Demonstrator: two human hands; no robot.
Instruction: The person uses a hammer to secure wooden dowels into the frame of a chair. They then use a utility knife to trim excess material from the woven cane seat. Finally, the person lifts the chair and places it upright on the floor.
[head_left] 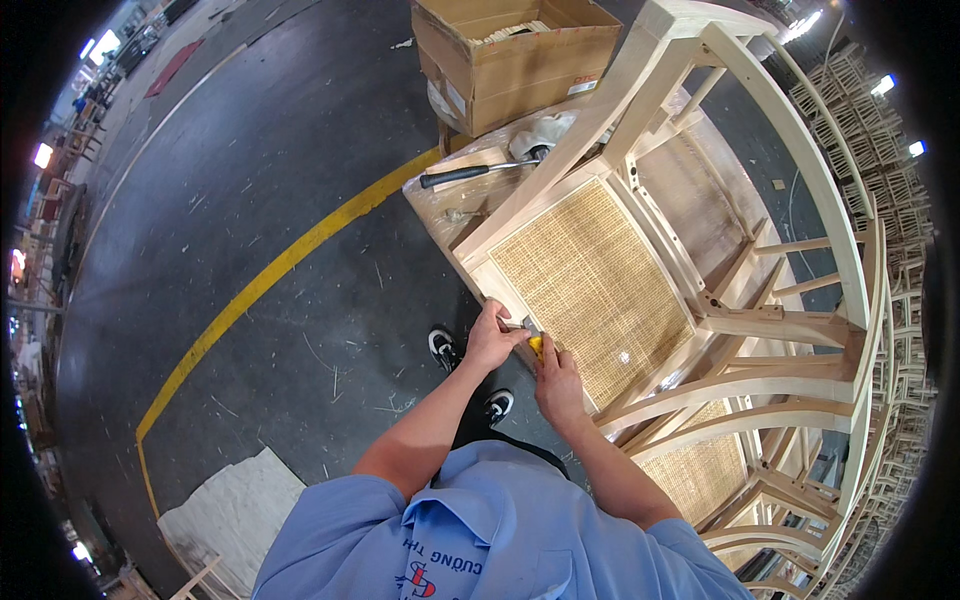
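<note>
A pale wooden chair frame with a woven cane seat panel (590, 280) lies tilted in front of me. My right hand (560, 385) is closed around a small yellow tool (537, 346) with a grey metal end, pressed to the near left border of the panel. It looks like a utility knife, though the fingers cover most of it. My left hand (490, 338) is closed on the seat frame's edge (497, 287) near its corner. The left thumb reaches toward the tool's grey end.
A black-handled hammer (455, 177) lies on a plastic-wrapped surface beyond the seat. Behind it stands an open cardboard box (530, 75). Curved chair parts (740, 385) crowd the right side. A yellow line (270, 270) crosses the dark floor, with a pale sheet (235, 515) at lower left.
</note>
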